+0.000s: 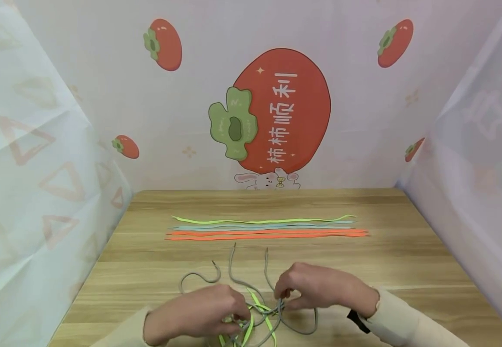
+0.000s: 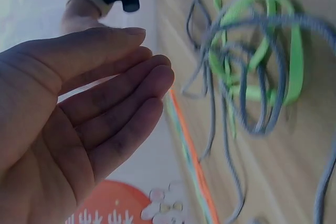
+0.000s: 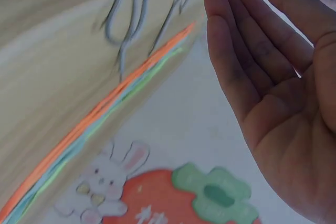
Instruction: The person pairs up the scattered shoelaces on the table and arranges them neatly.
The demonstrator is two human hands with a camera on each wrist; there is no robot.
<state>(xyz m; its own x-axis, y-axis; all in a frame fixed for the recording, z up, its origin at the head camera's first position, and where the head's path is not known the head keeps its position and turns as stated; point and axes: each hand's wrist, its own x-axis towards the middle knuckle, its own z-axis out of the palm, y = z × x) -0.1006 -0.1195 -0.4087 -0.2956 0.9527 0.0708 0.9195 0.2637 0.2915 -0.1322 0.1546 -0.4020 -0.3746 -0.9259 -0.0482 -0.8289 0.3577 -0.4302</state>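
A loose tangle of grey round shoelaces (image 1: pixel 316 320) and neon-green flat shoelaces (image 1: pixel 251 330) lies at the front of the table. My left hand (image 1: pixel 207 311) is over the tangle's left side, fingers gently bent. In the left wrist view its thumb and fingers hold nothing, and the green lace (image 2: pixel 296 61) and grey lace (image 2: pixel 283 77) loop beside them. My right hand (image 1: pixel 320 286) hovers at the right side, fingertips close to a grey crossing. The right wrist view shows its thumb apart from the fingers (image 3: pixel 226 40), with no lace between them.
Behind the tangle, straightened flat laces lie side by side: a neon-green lace (image 1: pixel 255 221), light-blue laces (image 1: pixel 259 226) and orange laces (image 1: pixel 259 235). Loose grey ends stretch toward them. A printed sheet (image 1: pixel 355 144) with persimmon drawings rises behind the wooden table (image 1: pixel 407 260).
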